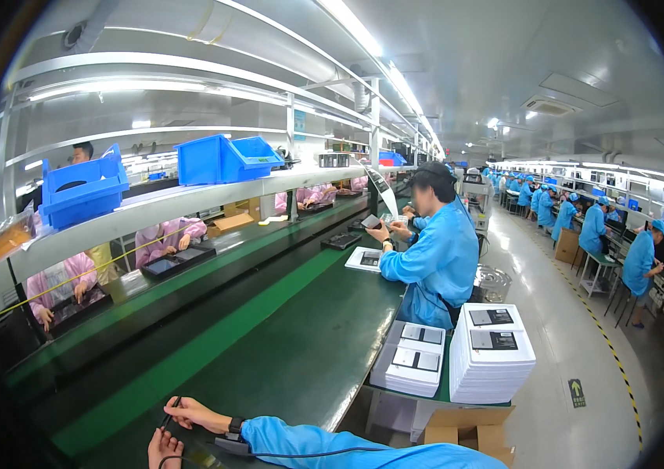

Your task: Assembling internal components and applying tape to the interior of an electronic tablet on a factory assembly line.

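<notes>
My right hand (202,418) reaches in from the right in a blue sleeve, near the bottom left of the view. Its fingers pinch a thin black stick-like object (168,420), whose exact kind I cannot make out. A black band circles that wrist, and a dark cord (324,452) runs along the sleeve. Just below, my left hand (163,449) is closed, its fingertips up at the lower end of the black object. A dark curved cable shows by the left palm, partly cut off by the frame's edge. Both hands are over the dark green bench (269,344).
White trays holding dark flat parts are stacked (492,367) to the right, with another stack (410,363) beside them. An open cardboard box (469,434) sits below. A co-worker in blue (437,250) works farther along the bench. Blue bins (218,160) rest on the shelf.
</notes>
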A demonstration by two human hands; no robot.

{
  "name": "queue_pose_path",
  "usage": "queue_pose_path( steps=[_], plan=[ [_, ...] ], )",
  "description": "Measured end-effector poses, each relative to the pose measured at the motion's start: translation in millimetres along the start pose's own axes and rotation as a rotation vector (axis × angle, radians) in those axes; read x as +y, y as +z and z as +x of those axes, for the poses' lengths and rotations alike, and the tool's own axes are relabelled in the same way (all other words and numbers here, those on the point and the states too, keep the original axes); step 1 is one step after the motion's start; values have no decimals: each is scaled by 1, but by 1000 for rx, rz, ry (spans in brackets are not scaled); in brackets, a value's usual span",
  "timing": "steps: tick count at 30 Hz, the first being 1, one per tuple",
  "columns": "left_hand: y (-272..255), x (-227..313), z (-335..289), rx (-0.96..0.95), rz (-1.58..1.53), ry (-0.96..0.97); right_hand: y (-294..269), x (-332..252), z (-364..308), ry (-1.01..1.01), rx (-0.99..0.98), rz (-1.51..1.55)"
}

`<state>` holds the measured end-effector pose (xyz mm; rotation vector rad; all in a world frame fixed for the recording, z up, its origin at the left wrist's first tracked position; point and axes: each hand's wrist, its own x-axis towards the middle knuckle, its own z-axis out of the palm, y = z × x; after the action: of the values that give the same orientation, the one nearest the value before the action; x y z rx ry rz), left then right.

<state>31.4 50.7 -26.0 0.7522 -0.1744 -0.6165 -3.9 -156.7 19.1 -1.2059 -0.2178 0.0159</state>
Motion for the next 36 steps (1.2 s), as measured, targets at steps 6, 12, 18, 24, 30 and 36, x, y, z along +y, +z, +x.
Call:
queue_pose_path(
  steps=[6,12,18,24,30,36],
  plan=[
    [12,-4,-5,16,74,8,-4,7,-1,-55,-116,-90],
    [21,-2,-12,64,51,-1,-3,5,-5,-33,-89,-87],
    [22,2,-11,-32,33,8,-5,12,1,-38,-71,-77],
    [16,0,-13,39,70,4,-5,15,2,-41,-69,-85],
    [22,-9,-14,66,99,51,-10,8,-8,-47,-38,-70],
    [-1,-11,19,8,46,6,-18,4,3,-51,-31,-124]
  ],
)
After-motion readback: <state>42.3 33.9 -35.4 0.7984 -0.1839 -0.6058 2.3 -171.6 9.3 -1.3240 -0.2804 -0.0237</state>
